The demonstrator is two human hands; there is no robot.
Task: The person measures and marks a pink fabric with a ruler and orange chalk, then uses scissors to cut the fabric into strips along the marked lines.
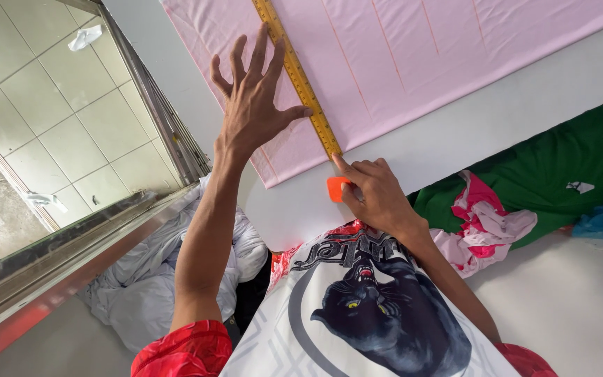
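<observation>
Two hands work pink fabric (385, 63): left hand (252, 105) spread flat against a yellow ruler (298, 77), right hand (375, 192) pinching orange tailor's chalk (336, 188) at the ruler's end.

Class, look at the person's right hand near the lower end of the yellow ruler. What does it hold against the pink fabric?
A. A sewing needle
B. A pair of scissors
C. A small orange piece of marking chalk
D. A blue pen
C. The right hand pinches a small orange chalk piece at the pink fabric edge, at the end of the yellow ruler.
</observation>
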